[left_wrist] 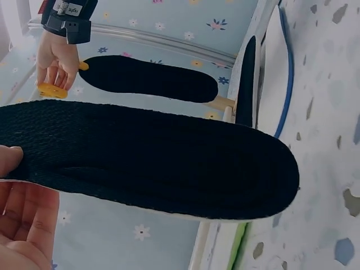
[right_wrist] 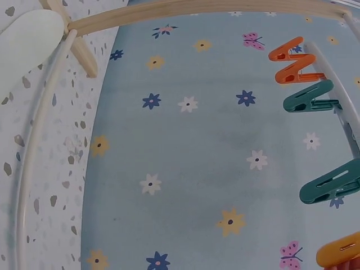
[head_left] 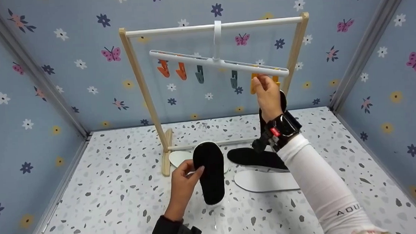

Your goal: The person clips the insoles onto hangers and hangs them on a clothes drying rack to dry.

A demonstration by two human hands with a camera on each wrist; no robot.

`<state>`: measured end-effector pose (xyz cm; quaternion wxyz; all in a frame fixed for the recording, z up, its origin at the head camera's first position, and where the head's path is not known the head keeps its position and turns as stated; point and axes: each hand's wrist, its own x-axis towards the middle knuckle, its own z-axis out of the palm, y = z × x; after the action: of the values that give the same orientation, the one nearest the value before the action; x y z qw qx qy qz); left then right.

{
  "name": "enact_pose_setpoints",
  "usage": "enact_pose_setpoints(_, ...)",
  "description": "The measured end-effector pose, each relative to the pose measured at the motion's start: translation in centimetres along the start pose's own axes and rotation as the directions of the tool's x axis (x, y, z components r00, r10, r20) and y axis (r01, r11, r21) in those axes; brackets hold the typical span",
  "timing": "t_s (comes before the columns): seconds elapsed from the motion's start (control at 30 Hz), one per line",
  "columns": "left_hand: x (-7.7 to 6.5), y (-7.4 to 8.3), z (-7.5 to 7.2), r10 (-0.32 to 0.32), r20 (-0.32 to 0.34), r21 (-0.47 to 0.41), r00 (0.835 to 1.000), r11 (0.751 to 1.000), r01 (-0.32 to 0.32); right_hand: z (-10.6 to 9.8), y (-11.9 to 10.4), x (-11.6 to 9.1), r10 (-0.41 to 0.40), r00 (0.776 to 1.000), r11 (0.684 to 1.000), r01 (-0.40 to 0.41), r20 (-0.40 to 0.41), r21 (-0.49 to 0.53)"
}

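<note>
A black insole [head_left: 211,175] is pinched between the thumb and fingers of my left hand [head_left: 183,182], held upright above the floor; its dark face fills much of the left wrist view. My right hand [head_left: 269,95] is raised to the hanger and pinches a yellow clothespin [head_left: 253,84] under the white bar [head_left: 188,58]. Beside it, a second yellow clothespin [head_left: 276,79] has another black insole [left_wrist: 149,79] hanging from it, partly hidden behind my right hand and wrist in the head view. Orange clothespins [right_wrist: 295,68] and dark green clothespins [right_wrist: 309,97] hang along the same bar.
The hanger, tilted down to the right, hooks on a rack with wooden posts [head_left: 141,81] and a white top rail [head_left: 174,30]. On the speckled floor lie a black insole [head_left: 252,157], a white insole [head_left: 265,180] and a pale insole [head_left: 177,157]. Patterned walls enclose the space.
</note>
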<state>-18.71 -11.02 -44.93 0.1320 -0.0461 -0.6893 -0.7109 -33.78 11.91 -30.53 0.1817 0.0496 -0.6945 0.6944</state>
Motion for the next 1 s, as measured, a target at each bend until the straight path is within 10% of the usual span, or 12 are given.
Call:
enact_pose_setpoints(0.63,3.0,0.8,3.4,-0.040,0.137,0.091,0.990,0.995,0.027,-0.5,-0.8,0.1,0.028,0.996,0.987,-0.041,0.083,0.155)
enact_pose_setpoints(1.0,3.5,4.0,4.3,-0.065,0.190,0.116,0.980,0.992,0.043,-0.4,-1.2,0.2,0.110,0.992,0.976,-0.119,0.058,0.184)
